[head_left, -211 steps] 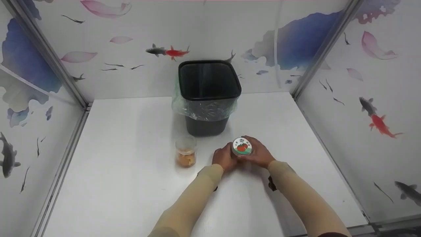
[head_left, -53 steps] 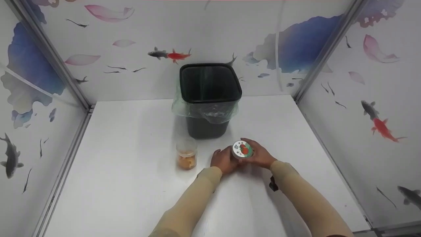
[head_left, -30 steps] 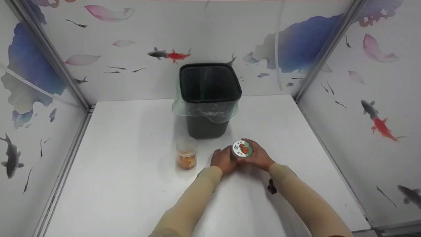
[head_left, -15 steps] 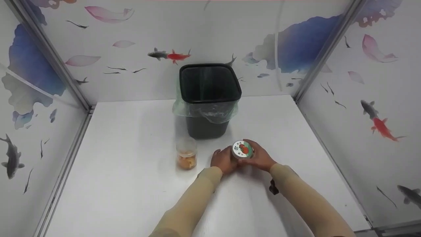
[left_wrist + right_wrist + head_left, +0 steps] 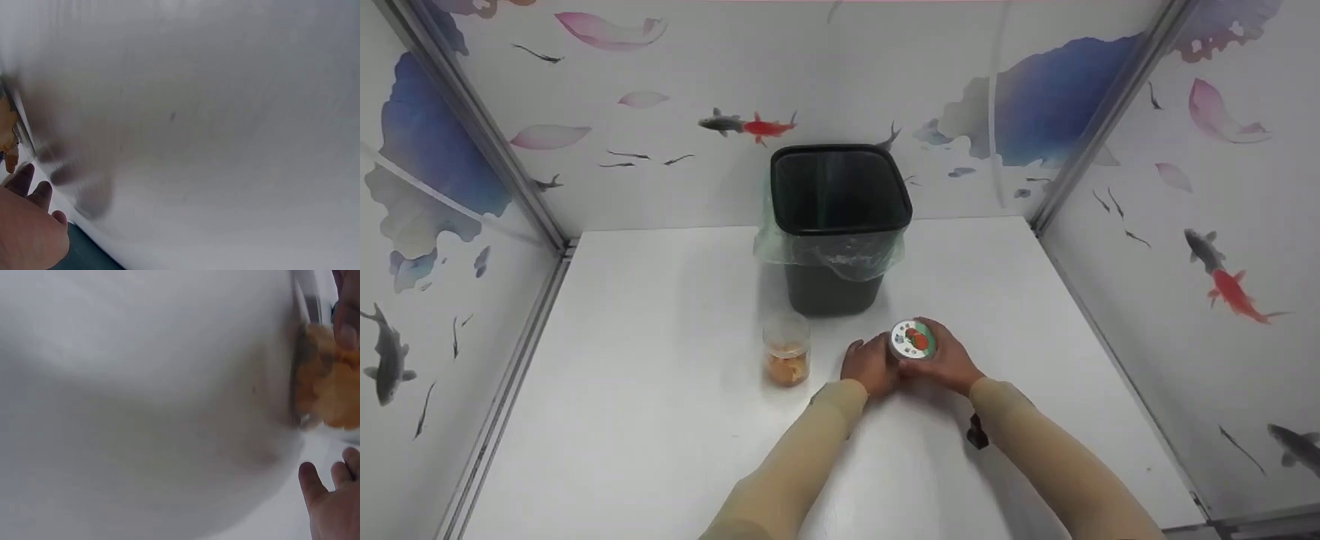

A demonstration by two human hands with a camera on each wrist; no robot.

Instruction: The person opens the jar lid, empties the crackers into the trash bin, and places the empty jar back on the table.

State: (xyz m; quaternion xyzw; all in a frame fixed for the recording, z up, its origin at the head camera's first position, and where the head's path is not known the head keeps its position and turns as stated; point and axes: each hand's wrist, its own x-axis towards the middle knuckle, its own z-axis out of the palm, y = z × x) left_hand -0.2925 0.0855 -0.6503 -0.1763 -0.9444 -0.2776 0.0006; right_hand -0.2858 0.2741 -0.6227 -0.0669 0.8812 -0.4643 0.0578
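A clear jar of orange pieces [image 5: 329, 391] stands upright between my hands. Its white and green lid [image 5: 913, 340] carries a picture of red-orange fruit. My left hand [image 5: 870, 367] holds the jar's body from the left. From the right side, my right hand [image 5: 951, 361] grips the lid, fingers on the far edge and thumb on the near one. Orange contents also show at the edge of the left wrist view, beside fingers [image 5: 39, 194]. To the left stands a second clear jar [image 5: 787, 364] with orange pieces in its lower part; no printed lid shows on it.
Behind the jars, a black bin [image 5: 834, 289] with a pale green plastic liner [image 5: 855, 255] stands against the back wall. The white table [image 5: 645, 420] is enclosed by printed side walls [image 5: 1177, 285] with metal frames.
The picture on the lid has turned since the oldest frame, and the right wrist shifts slightly back and forth. My left hand keeps its hold, and the second jar stays put.
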